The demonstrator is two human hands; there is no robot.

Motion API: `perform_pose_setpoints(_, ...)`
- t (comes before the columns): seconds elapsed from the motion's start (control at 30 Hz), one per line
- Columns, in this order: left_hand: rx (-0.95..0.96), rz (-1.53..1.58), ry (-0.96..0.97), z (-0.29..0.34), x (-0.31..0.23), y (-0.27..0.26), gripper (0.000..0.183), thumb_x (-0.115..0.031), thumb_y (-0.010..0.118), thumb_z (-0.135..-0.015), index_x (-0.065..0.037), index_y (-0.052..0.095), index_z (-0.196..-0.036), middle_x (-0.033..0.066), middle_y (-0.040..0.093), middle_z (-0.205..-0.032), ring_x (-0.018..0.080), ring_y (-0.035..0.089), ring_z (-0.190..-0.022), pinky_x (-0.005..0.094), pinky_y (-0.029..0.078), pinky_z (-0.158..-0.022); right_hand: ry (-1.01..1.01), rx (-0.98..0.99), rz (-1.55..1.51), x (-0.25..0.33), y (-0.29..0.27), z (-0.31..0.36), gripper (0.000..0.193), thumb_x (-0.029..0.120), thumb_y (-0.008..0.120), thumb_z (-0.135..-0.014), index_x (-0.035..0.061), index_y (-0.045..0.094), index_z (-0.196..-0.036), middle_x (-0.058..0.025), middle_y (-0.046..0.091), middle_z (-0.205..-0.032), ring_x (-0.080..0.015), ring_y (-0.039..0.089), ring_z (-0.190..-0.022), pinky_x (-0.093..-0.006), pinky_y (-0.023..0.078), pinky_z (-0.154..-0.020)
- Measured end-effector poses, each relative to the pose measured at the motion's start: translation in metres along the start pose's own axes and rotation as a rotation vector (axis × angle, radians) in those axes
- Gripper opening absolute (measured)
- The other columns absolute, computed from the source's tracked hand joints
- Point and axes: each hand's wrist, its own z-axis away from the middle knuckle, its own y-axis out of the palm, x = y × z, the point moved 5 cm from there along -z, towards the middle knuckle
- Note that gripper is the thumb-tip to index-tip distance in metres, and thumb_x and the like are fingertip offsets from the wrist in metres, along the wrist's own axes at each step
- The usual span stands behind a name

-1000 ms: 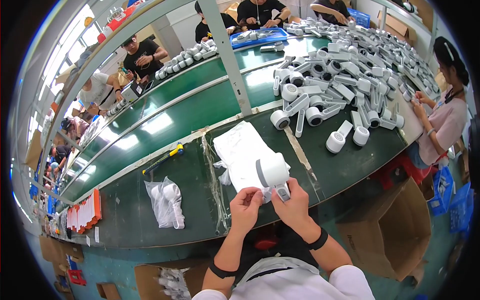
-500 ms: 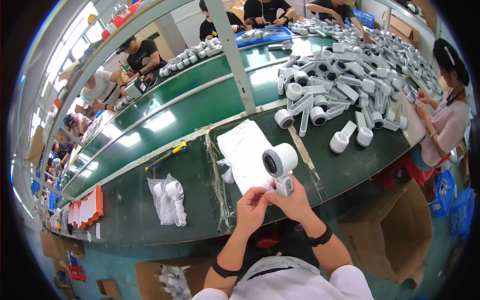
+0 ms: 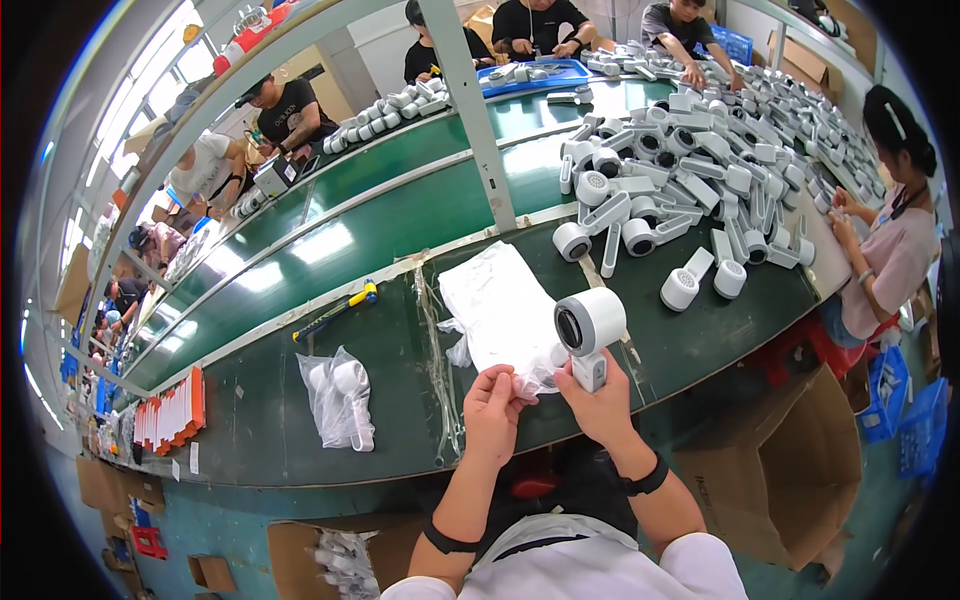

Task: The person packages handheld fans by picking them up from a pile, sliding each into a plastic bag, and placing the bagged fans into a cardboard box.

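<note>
My right hand [image 3: 602, 408] grips the handle of a white handheld fan [image 3: 590, 322], its round head tilted up with a grey band and a dark front facing left. My left hand [image 3: 492, 408] pinches the edge of a thin clear plastic bag [image 3: 538, 380] at the near end of a stack of white plastic bags [image 3: 492, 300]. That bag's edge reaches across toward my right fingers; whether they also grip it is hidden. Left of the stack lies a bagged fan [image 3: 340, 400] on the green table [image 3: 400, 400].
A large heap of white fans [image 3: 700, 170] covers the table's right side. A yellow-and-blue tool [image 3: 338, 310] lies at left, near orange-and-white boxes [image 3: 172, 412]. A metal post [image 3: 470, 120] rises ahead. Cartons [image 3: 770, 470] stand below; co-workers sit across and at right [image 3: 880, 230].
My hands have moved apart; the right carried the fan slightly right. My left hand now pulls at a clear bag's edge. Across the table, a co-worker leans forward over the heap.
</note>
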Motion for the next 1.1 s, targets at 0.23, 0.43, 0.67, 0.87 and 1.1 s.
perform_pose_setpoints(0.23, -0.040, -0.538, 0.124, -0.002, -0.010, 0.002, 0.016, -0.010, 0.063, -0.094, 0.002, 0.066, -0.104, 0.0016, 0.065, -0.083, 0.0065, 0.058, -0.071, 0.0208, 0.046, -0.065, -0.103, -0.114, 0.159, 0.004, -0.004, 0.007, 0.026, 0.016, 0.073, -0.082, 0.0004, 0.060, -0.099, -0.0075, 0.065, -0.075, -0.0141, 0.062, -0.069, -0.0307, 0.050, -0.065)
perform_pose_setpoints(0.43, -0.092, -0.258, 0.106, -0.007, -0.013, 0.001, 0.015, -0.009, 0.067, -0.091, 0.003, 0.067, -0.100, 0.0008, 0.065, -0.084, 0.0041, 0.056, -0.071, 0.0182, 0.044, -0.065, -0.092, -0.159, 0.283, -0.006, -0.018, 0.020, 0.026, 0.014, 0.074, -0.081, 0.0012, 0.060, -0.099, -0.0103, 0.066, -0.078, -0.0226, 0.062, -0.067, -0.0334, 0.050, -0.065)
perform_pose_setpoints(0.67, 0.037, -0.579, 0.255, -0.007, -0.011, 0.022, 0.013, -0.008, 0.069, -0.090, 0.002, 0.067, -0.098, -0.0014, 0.063, -0.078, 0.0033, 0.054, -0.067, 0.0187, 0.043, -0.060, -0.097, 0.365, 0.249, 0.024, -0.064, 0.052, 0.040, 0.011, 0.079, -0.076, 0.0022, 0.062, -0.111, -0.0096, 0.068, -0.081, -0.0196, 0.064, -0.071, -0.0310, 0.050, -0.069)
perform_pose_setpoints(0.87, 0.092, -0.623, 0.223, -0.013, -0.010, 0.021, 0.010, -0.005, 0.070, -0.088, 0.001, 0.068, -0.096, -0.0013, 0.062, -0.074, 0.0034, 0.052, -0.062, 0.0197, 0.041, -0.055, 0.060, 0.659, 0.606, 0.039, -0.062, 0.051, 0.094, 0.023, 0.079, -0.078, 0.0069, 0.024, -0.152, -0.0115, 0.069, -0.082, -0.0272, 0.064, -0.067, -0.0311, 0.049, -0.065)
perform_pose_setpoints(1.1, 0.222, -0.747, 0.124, -0.011, -0.021, 0.020, 0.007, -0.003, 0.071, -0.086, 0.000, 0.070, -0.093, -0.0023, 0.062, -0.075, 0.0016, 0.051, -0.063, 0.0189, 0.040, -0.056, 0.145, 0.835, 0.716, 0.030, -0.043, 0.029, 0.104, 0.029, 0.073, -0.083, 0.0080, 0.002, -0.155, -0.0154, 0.067, -0.077, -0.0341, 0.064, -0.066, -0.0366, 0.049, -0.065)
